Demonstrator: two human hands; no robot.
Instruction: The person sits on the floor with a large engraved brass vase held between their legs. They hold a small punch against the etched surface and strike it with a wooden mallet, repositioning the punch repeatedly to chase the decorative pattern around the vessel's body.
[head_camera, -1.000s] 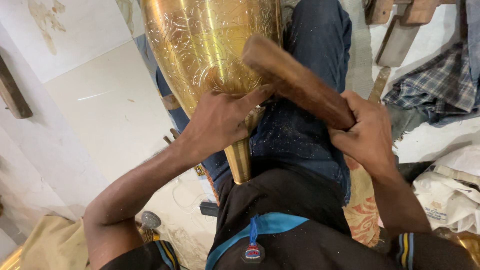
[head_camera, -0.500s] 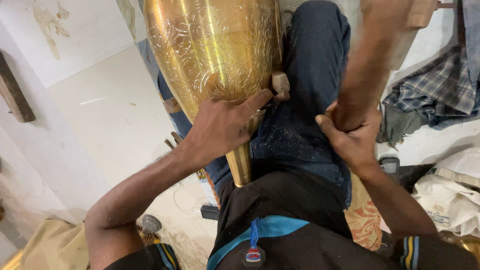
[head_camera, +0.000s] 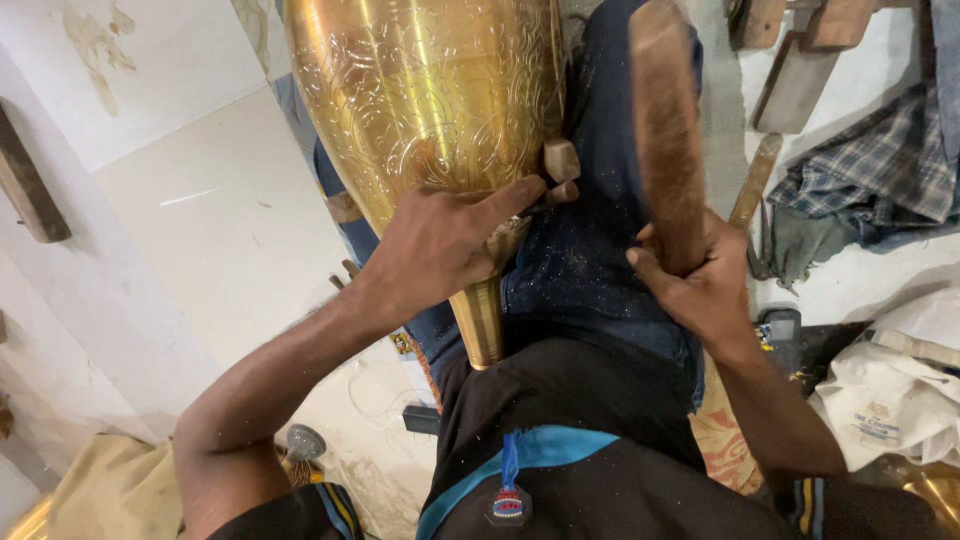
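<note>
While your left hand (head_camera: 445, 240) pins a small wooden block (head_camera: 560, 158) against the engraved brass vase (head_camera: 430, 100), your right hand (head_camera: 695, 280) keeps a closed grip on the upright wooden mallet (head_camera: 665, 130); block and mallet sit apart.

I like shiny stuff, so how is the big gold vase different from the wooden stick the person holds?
The brass vase is shiny gold with swirly engraved patterns; the wooden mallet is dull brown and plain. The vase is wide and rounded, narrowing toward the person; the mallet is slim and straight. The left hand rests on the vase, which lies across the lap, while the right hand grips the raised mallet. Each is in one hand.
</note>
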